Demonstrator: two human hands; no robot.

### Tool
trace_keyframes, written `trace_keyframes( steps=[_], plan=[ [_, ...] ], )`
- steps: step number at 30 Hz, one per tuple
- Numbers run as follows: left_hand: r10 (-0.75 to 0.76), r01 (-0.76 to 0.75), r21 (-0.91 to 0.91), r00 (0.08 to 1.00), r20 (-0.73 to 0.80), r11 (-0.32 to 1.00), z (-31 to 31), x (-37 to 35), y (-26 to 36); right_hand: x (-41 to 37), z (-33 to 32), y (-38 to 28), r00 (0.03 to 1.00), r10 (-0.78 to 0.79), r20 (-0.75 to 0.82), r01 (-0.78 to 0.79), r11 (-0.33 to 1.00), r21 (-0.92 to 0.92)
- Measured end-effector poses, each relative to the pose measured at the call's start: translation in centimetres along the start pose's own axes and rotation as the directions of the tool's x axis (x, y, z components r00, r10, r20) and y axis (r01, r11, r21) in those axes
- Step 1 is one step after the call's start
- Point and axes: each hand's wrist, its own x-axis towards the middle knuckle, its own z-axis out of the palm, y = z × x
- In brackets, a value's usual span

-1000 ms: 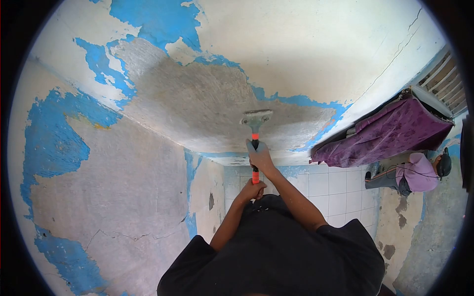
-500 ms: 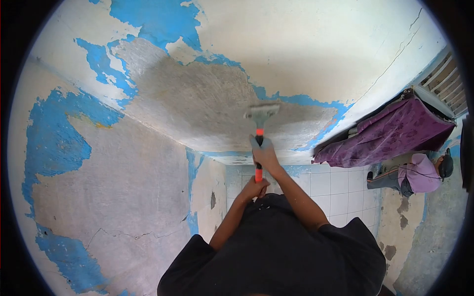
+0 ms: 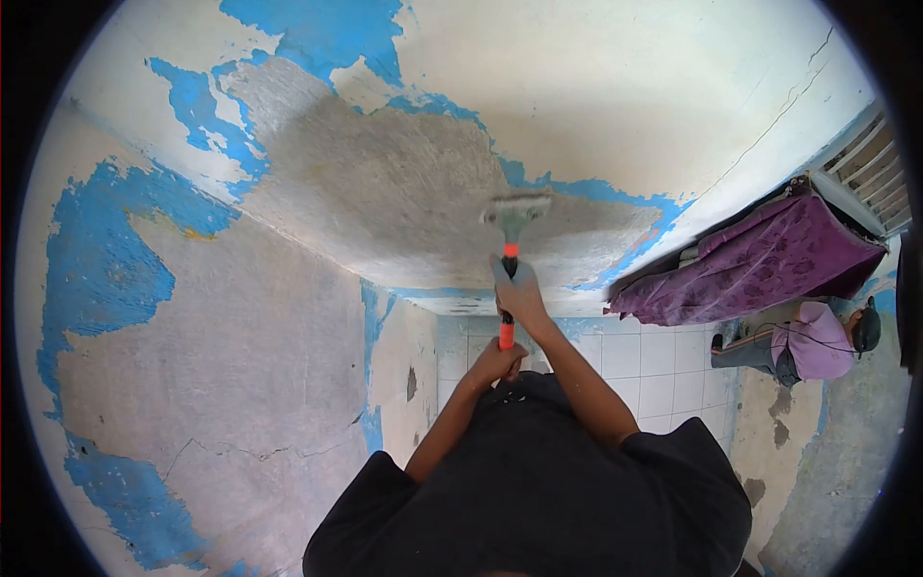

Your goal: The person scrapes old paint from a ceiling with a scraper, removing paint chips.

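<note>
Patchy left wall (image 3: 260, 356) first: blue paint (image 3: 106, 279) around bare grey plaster, thin crack (image 3: 260, 455) low down. Moving right on my feed, left hand (image 3: 498, 363) has its fingers curled tight round the bottom of a long-handled scraper (image 3: 511, 252), close to the black T-shirt (image 3: 529, 481). Scraper points away from the body, orange-and-black handle, wide blade over the grey patch of the front wall (image 3: 385, 183); blade is blurred, I can't tell if it touches. Right hand (image 3: 522, 290) is wrapped closed round the handle higher up, just below the upper orange band. Further right I get white floor tiles (image 3: 639, 361), purple patterned cloth (image 3: 750, 255) hanging in folds, a co-worker (image 3: 812, 341) in lilac shirt and dark cap (image 3: 867, 329), then white bars (image 3: 875, 154).
</note>
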Motion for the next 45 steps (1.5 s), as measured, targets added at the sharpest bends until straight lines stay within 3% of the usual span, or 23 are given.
trace_keyframes(
  steps=[5,9,12,14,18,23,29,35,41,45],
  plan=[
    [0.104,-0.104,0.006,0.995,0.005,0.995,0.7,0.5,3.9,-0.1,0.0,-4.0,0.999,-0.045,0.027,0.046,0.999,-0.020],
    [-0.001,0.003,-0.070,0.999,0.036,0.998,-0.2,1.6,-0.5,0.7,0.0,1.6,0.998,-0.060,-0.011,0.059,0.996,-0.069],
    [-0.028,0.030,-0.091,0.999,0.022,0.995,0.0,0.9,-1.3,0.9,-0.4,3.2,1.000,0.029,0.010,-0.029,0.998,-0.051],
    [0.013,-0.014,-0.035,1.000,-0.023,0.999,0.7,0.2,0.7,0.3,-0.4,0.2,0.999,0.027,0.019,-0.026,0.998,-0.058],
    [0.015,-0.013,-0.063,0.999,0.029,0.998,0.4,0.9,0.8,0.2,-0.3,-1.2,1.000,-0.003,0.028,0.005,0.999,-0.048],
    [-0.047,0.049,-0.117,0.999,0.024,0.992,-0.3,1.2,-2.6,0.5,-0.3,3.0,0.996,0.082,-0.021,-0.082,0.996,-0.036],
    [0.004,-0.004,0.016,1.000,-0.007,1.000,1.1,-0.4,1.5,-0.5,-0.6,-1.1,0.999,0.034,-0.001,-0.034,0.999,0.010],
    [-0.048,0.047,-0.094,0.999,-0.005,0.994,0.4,0.7,-2.1,0.2,-0.8,2.6,0.997,0.080,0.002,-0.080,0.997,-0.002],
    [-0.024,0.025,-0.026,0.999,0.037,0.999,0.7,-0.2,1.8,0.0,-0.9,-0.9,0.999,0.040,0.017,-0.040,0.999,0.010],
    [-0.011,0.014,-0.094,0.999,0.032,0.995,0.5,1.0,-0.9,0.1,-0.9,0.5,0.999,0.039,-0.023,-0.039,0.999,-0.017]
  ],
)
